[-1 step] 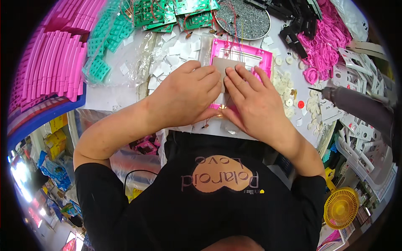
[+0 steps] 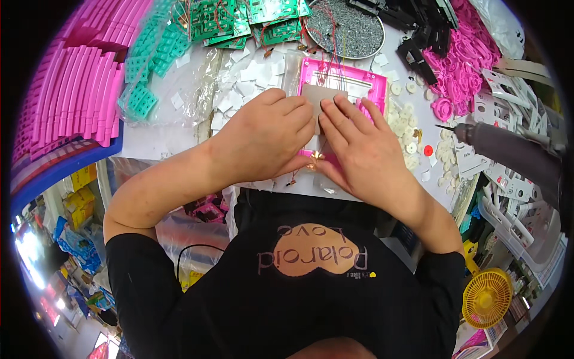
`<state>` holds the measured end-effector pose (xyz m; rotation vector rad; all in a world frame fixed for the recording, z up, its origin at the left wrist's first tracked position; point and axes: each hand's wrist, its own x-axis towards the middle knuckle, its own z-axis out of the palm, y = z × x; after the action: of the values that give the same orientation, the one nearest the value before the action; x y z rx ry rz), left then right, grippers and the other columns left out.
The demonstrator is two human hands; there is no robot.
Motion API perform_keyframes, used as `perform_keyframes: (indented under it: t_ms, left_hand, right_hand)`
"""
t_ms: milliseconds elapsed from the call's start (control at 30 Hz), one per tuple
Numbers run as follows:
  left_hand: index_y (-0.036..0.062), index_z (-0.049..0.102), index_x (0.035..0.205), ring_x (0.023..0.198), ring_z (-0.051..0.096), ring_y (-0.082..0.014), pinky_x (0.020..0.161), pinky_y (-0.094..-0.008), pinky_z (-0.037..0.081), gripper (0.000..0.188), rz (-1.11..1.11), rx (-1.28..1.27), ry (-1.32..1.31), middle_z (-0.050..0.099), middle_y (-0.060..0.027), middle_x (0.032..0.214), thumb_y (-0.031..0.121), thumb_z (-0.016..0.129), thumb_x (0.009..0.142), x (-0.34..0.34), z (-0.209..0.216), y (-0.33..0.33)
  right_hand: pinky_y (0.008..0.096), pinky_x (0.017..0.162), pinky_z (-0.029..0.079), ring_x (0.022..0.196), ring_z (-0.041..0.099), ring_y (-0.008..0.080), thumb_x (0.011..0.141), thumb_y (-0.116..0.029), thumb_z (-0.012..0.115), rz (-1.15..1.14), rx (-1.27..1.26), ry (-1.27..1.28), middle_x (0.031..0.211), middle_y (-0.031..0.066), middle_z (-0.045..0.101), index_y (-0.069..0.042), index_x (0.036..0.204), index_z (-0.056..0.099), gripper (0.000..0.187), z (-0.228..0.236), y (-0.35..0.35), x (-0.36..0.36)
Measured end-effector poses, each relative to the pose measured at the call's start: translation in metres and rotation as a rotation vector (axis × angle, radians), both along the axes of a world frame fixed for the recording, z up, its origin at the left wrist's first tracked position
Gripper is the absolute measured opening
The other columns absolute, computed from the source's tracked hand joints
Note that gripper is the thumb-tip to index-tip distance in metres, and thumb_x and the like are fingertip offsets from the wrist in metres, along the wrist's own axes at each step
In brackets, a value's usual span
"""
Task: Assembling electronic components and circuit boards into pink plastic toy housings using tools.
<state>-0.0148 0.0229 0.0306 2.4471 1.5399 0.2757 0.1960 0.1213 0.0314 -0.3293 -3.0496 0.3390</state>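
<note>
A pink plastic casing (image 2: 378, 90) lies at the table's near middle, with a grey flat board (image 2: 312, 93) across it and thin wires (image 2: 335, 75) at its far side. My left hand (image 2: 266, 134) is over its left part, fingers curled and closed; their tips and anything in them are hidden. On the right, my right hand (image 2: 371, 146) lies with stretched fingers over the grey board and casing. Both thumbs point inward and meet at a small brassy metal piece (image 2: 315, 156) by the casing's near edge.
Pink plastic parts (image 2: 78, 96) are stacked at left, beside teal button pads (image 2: 143, 72). Green circuit boards (image 2: 212, 21) and a tray of small metal pieces (image 2: 347, 30) lie behind. At right are white discs (image 2: 411, 146), a dark power screwdriver (image 2: 508, 146) and pink parts (image 2: 466, 60).
</note>
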Motion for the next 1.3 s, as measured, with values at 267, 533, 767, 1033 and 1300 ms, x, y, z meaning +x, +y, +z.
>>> perform_keyframes:
  t_ms: [267, 533, 767, 1033, 1300]
  left_hand:
    - [0.0086, 0.071, 0.093, 0.074, 0.069, -0.0325, 0.062, -0.0426, 0.053, 0.012, 0.067, 0.125, -0.213, 0.071, -0.0106, 0.083, 0.019, 0.071, 0.086, -0.035, 0.01, 0.128]
    - [0.0098, 0.076, 0.081, 0.092, 0.068, -0.0281, 0.087, -0.049, 0.046, 0.015, -0.062, 0.086, 0.405, 0.072, -0.0092, 0.087, 0.019, 0.064, 0.081, -0.012, -0.035, 0.219]
    - [0.0107, 0.075, 0.077, 0.088, 0.069, -0.0273, 0.088, -0.0474, 0.045, 0.02, 0.006, 0.282, 0.378, 0.073, -0.0101, 0.084, 0.023, 0.061, 0.083, -0.007, -0.042, 0.217]
    - [0.0112, 0.074, 0.078, 0.085, 0.067, -0.0268, 0.081, -0.0476, 0.043, 0.019, 0.09, 0.408, 0.129, 0.071, -0.0108, 0.084, 0.024, 0.062, 0.084, -0.02, -0.015, 0.202]
    - [0.0096, 0.074, 0.092, 0.073, 0.065, -0.019, 0.091, -0.0399, 0.039, 0.007, 0.04, 0.263, -0.451, 0.071, -0.0021, 0.082, 0.016, 0.072, 0.088, 0.03, -0.002, 0.09]
  right_hand:
    - [0.052, 0.116, 0.034, 0.137, 0.05, 0.0344, 0.085, -0.04, 0.074, -0.016, -0.031, -0.057, 0.144, 0.0214, 0.056, 0.006, 0.127, 0.064, 0.064, 0.007, -0.01, 0.007]
    - [0.0543, 0.115, 0.035, 0.136, 0.05, 0.0344, 0.084, -0.036, 0.076, -0.074, -0.038, -0.001, 0.142, 0.0198, 0.057, 0.005, 0.124, 0.065, 0.058, 0.005, -0.014, 0.01]
    - [0.0551, 0.115, 0.034, 0.137, 0.049, 0.0373, 0.081, -0.026, 0.079, -0.13, -0.187, 0.084, 0.142, 0.022, 0.056, 0.004, 0.123, 0.065, 0.053, 0.003, -0.014, 0.012]
    - [0.0557, 0.103, 0.049, 0.116, 0.062, 0.0363, 0.094, -0.026, 0.06, -0.353, -0.318, 1.29, 0.121, 0.0242, 0.062, 0.0, 0.12, 0.057, 0.037, 0.085, 0.066, 0.126]
    - [0.0359, 0.073, 0.052, 0.068, 0.061, 0.0176, 0.094, -0.026, 0.061, 0.221, -1.28, 0.913, 0.1, 0.0174, 0.062, 0.001, 0.133, 0.047, 0.05, 0.059, 0.12, 0.042]
